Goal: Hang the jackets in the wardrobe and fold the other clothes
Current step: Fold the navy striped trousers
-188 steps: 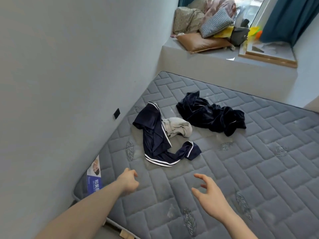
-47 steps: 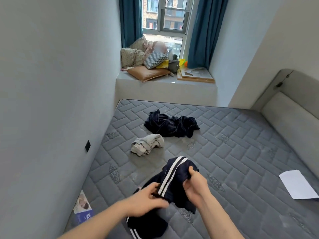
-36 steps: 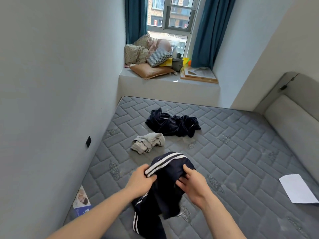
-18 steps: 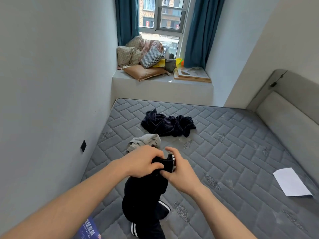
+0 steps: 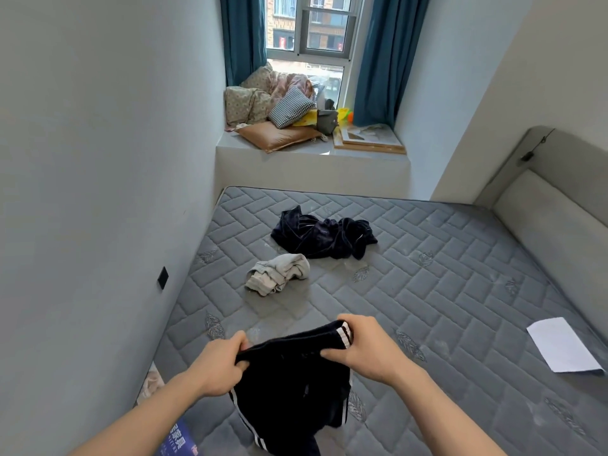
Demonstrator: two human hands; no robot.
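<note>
My left hand (image 5: 219, 366) and right hand (image 5: 365, 348) each grip the top edge of the dark striped garment (image 5: 289, 386), stretched between them over the mattress (image 5: 444, 291).

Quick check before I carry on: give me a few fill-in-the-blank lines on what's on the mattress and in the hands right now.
1. Both hands, left hand and right hand, grip the dark striped garment by its ____ edge.
2. The light grey garment lies crumpled on the ____.
3. The dark velvet garment lies ____ the window than the grey one.
4. The sheet of paper is ____ in colour.

Missing words: top; mattress; nearer; white
</note>
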